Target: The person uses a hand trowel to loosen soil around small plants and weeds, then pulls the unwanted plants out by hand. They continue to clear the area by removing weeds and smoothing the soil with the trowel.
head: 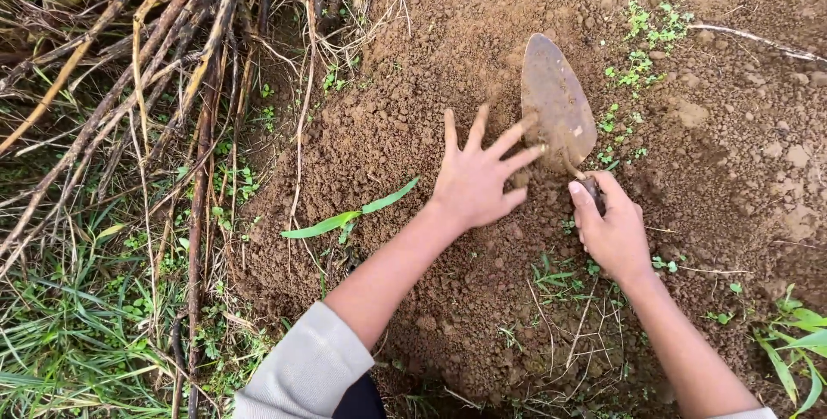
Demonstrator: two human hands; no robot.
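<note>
Trowel (557,105) gripped by right hand (613,231); left hand (476,180) spread on soil (413,117).

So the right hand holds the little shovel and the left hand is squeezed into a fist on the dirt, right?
Not quite. The head view shows the left hand spread flat, fingers wide open, on the dirt. The right hand does hold the little shovel.

We count two hands: our left hand (476,180) spread flat on the soil, our right hand (613,231) wrapped round a handle. One trowel (557,105) lies just ahead of them. One long green leaf (349,212) lies left of the left hand. The dry stalks (155,66) farther left are too many to count.
</note>
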